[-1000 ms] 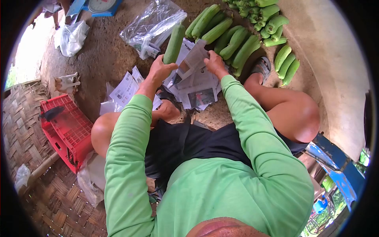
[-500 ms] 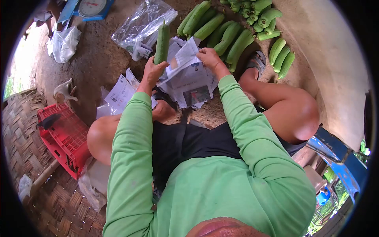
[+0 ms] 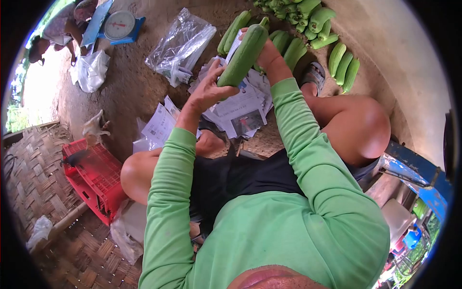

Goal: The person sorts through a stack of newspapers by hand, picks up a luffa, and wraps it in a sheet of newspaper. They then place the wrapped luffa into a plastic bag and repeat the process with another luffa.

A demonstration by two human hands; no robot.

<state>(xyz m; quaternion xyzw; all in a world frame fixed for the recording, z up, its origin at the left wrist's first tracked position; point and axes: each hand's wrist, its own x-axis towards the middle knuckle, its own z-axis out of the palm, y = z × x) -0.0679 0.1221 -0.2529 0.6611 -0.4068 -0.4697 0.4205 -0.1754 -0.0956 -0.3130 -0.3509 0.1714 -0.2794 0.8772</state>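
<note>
My left hand [image 3: 211, 89] is closed round the lower end of a long green sponge gourd [image 3: 244, 55], which tilts up to the right. Behind the gourd, my right hand [image 3: 271, 57] grips a sheet of printed paper [image 3: 234, 46]; the gourd hides much of those fingers. Below both hands lies a loose pile of printed paper sheets [image 3: 236, 103] on the ground between my feet. More sponge gourds [image 3: 294, 52] lie in a row just beyond my right hand.
Clear plastic bags [image 3: 180, 45] lie ahead. Further gourds [image 3: 344, 67] sit at right, beside a heap [image 3: 308, 17]. A blue dial scale [image 3: 120, 26] and another person [image 3: 60, 29] are at far left. A red crate [image 3: 94, 178] and a cat [image 3: 96, 124] are left.
The gourd has gone from upright to tilted, moving right and closer to the camera. My right hand has lifted a paper sheet up behind it. The view has shifted slightly.
</note>
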